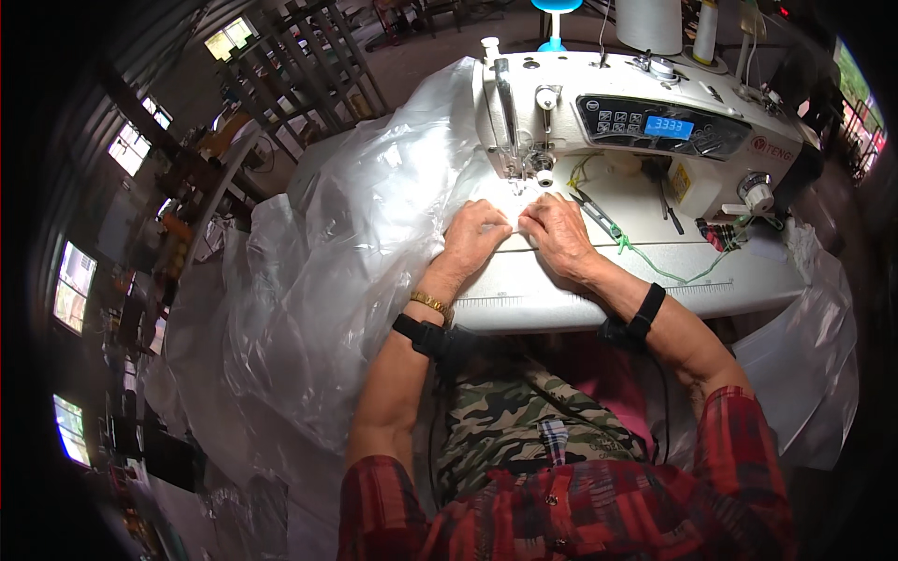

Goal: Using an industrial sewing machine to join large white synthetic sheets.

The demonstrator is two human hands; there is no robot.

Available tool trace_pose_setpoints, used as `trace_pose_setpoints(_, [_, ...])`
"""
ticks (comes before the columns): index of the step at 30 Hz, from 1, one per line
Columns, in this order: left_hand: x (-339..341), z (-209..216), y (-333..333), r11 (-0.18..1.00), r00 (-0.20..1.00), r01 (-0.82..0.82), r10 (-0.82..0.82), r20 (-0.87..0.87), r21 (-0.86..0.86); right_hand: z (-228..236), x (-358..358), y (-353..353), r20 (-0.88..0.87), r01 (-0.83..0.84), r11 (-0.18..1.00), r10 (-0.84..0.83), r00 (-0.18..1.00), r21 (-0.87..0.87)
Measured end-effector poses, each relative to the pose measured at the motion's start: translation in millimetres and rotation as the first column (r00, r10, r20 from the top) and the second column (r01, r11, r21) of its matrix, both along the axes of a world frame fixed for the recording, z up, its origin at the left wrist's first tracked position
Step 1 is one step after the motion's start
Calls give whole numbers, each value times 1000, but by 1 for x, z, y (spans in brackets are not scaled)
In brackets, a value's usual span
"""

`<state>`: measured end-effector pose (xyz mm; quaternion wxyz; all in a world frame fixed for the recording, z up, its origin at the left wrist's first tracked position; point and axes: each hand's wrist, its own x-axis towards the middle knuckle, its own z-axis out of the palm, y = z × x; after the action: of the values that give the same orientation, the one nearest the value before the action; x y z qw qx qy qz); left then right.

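Both my hands rest on the sewing machine bed [561,266], just in front of the needle area [521,184]. My left hand [470,236] is closed, thumb and fingers pinched at the edge of a translucent white plastic sheet [365,210]. Close beside it, my right hand [559,236] pinches the white material in front of the presser foot. Glare whitens the spot between them, so the sheet's edge is hard to make out. Thread snips [595,213] tied to a green cord [645,259] lie just right of my right hand, apart from it.
The machine head [561,84] with its lit control panel [668,126] stands behind my hands. Thread cones [649,26] rise at the back. A dark-handled tool [674,221] lies under the arm. The sheet spills off the left side; more plastic [795,360] hangs at the right.
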<state>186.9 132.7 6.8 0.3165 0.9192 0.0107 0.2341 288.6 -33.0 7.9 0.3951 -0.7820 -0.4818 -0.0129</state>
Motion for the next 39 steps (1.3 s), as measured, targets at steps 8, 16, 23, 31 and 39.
trace_pose_setpoints(8, [15, -5, -6, 968, 991, -117, 128, -34, 220, -14, 5, 6, 56, 84, 996, -85, 995, 17])
trace_pose_setpoints(16, [17, -6, -10, 947, 988, -149, 157, -6, 285, -8, 4, 10, 102, 111, 991, -103, 989, -74])
trace_pose_setpoints(23, [13, -8, -18, 957, 976, -211, 196, 93, 198, -6, 1, 8, 186, 120, 993, -113, 976, -25])
trace_pose_setpoints(31, [9, -6, -27, 958, 967, -181, 132, 219, 221, -9, -3, 6, 349, 97, 995, -104, 931, 38])
trace_pose_setpoints(39, [-8, 3, -30, 837, 994, -86, 38, 99, 541, -8, -8, 6, 441, 103, 995, -92, 893, -2])
